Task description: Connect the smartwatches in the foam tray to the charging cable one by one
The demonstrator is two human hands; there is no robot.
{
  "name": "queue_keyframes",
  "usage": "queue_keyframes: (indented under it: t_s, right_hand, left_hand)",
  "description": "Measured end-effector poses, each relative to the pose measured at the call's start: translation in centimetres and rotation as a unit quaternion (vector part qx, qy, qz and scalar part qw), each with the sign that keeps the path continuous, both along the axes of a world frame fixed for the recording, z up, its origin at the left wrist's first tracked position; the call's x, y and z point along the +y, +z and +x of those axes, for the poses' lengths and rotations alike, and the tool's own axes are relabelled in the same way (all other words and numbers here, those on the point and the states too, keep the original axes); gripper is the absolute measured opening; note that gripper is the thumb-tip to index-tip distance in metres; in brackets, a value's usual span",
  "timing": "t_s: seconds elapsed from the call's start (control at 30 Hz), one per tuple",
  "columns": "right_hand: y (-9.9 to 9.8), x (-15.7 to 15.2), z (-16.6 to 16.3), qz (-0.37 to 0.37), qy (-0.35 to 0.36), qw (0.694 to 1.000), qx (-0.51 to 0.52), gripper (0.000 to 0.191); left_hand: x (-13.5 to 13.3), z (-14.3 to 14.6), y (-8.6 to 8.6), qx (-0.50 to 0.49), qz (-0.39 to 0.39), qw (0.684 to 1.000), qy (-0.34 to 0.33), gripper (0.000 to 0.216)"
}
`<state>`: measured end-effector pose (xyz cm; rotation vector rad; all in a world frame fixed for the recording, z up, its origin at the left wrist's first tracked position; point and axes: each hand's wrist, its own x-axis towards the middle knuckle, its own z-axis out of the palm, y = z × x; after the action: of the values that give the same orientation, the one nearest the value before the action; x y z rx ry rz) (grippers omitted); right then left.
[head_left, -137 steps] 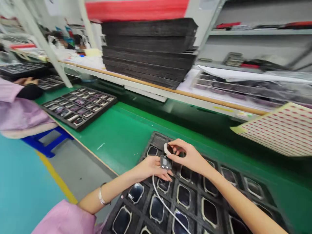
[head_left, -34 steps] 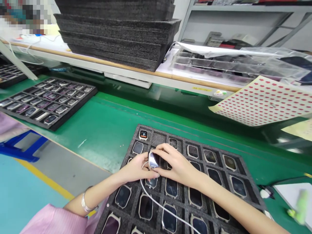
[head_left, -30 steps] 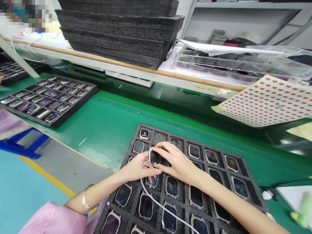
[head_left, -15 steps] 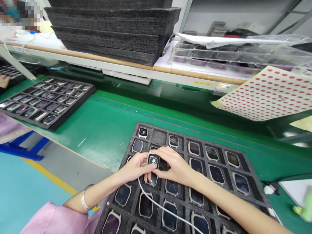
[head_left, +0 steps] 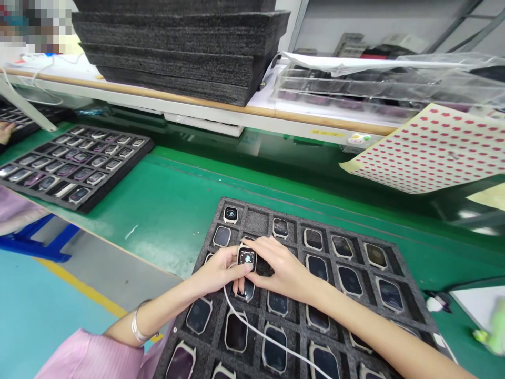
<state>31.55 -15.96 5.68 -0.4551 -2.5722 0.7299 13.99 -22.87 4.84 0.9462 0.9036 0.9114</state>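
A smartwatch case (head_left: 247,257) without a strap, its screen lit with a dial, is held over the foam tray (head_left: 257,223). My left hand (head_left: 223,269) grips it from the left, thumb on the lower part of the screen. From the right, my right hand (head_left: 276,266) holds its edges between thumb and fingers. A white cable (head_left: 256,331) runs from beneath my left hand across the tray to the lower right; its end behind the watch is hidden. Several more watch cases lie in the tray's pockets, mostly dark, one (head_left: 231,214) lit at the far left corner.
Another foam tray of watch cases (head_left: 81,158) lies to the left on the green table (head_left: 177,195). A stack of black foam (head_left: 177,52) and clear plastic trays (head_left: 355,87) stand on the shelf. A red-dotted sheet (head_left: 434,150) hangs at right. Someone's hand (head_left: 6,130) shows far left.
Both hands keep the same hold on the watch, its screen still lit. The view has shifted very slightly; the other person's hand at the far left has moved a little.
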Motion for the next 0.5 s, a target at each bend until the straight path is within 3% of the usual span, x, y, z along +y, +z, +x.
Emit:
queue_keyframes:
  t_s: [0.17,0.37,0.5]
  right_hand:
    - [0.3,0.0,0.0,0.007,-0.004,1.000,-0.004,0.047]
    - [1.9,1.2,0.0,-0.014,0.000,1.000,0.010,0.034]
    - [1.7,4.0,-0.3,-0.015,-0.087,0.995,0.040,0.030]
  left_hand:
    - [-0.1,0.0,-0.2,0.024,0.011,1.000,-0.010,0.042]
    - [-0.3,0.1,-0.4,0.075,0.051,0.996,-0.002,0.043]
    - [-0.4,0.3,-0.7,0.061,0.026,0.998,-0.012,0.039]
